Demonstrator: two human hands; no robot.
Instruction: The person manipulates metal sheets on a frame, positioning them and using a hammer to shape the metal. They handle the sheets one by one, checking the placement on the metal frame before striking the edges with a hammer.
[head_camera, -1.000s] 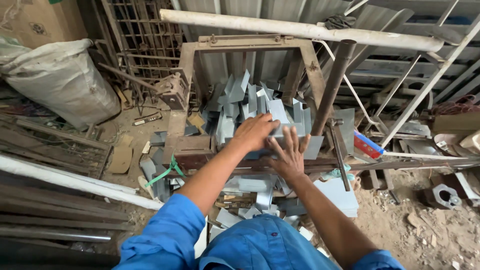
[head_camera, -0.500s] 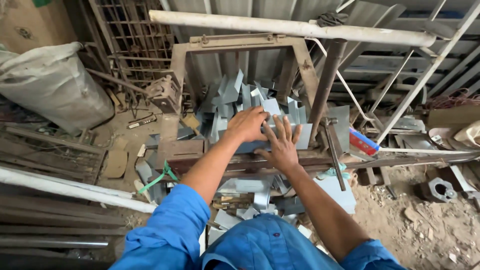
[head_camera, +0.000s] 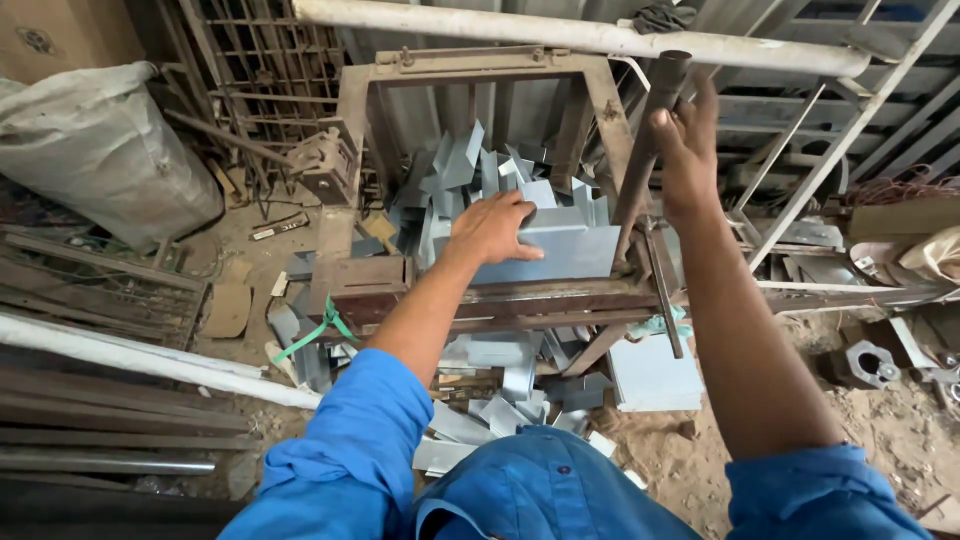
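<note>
A rusty manual press frame (head_camera: 352, 90) stands before me, with a pile of bent grey metal pieces (head_camera: 470, 165) behind it. My left hand (head_camera: 492, 228) lies flat on a grey metal sheet (head_camera: 570, 250) that rests on the press bed (head_camera: 560, 300). My right hand (head_camera: 688, 140) is raised and wrapped around the long dark lever handle (head_camera: 655, 115) on the machine's right side. Both arms wear blue sleeves.
More grey offcuts (head_camera: 500, 385) lie on the sandy ground under the frame. A white sack (head_camera: 100, 150) sits at the left, long pipes (head_camera: 130, 355) lie at the lower left, and a white pipe (head_camera: 560, 35) crosses overhead. Metal bars and scrap crowd the right.
My right hand left the sheet and rose to grip the lever handle. My left hand stayed on the sheet, which now lies flatter against the bed.
</note>
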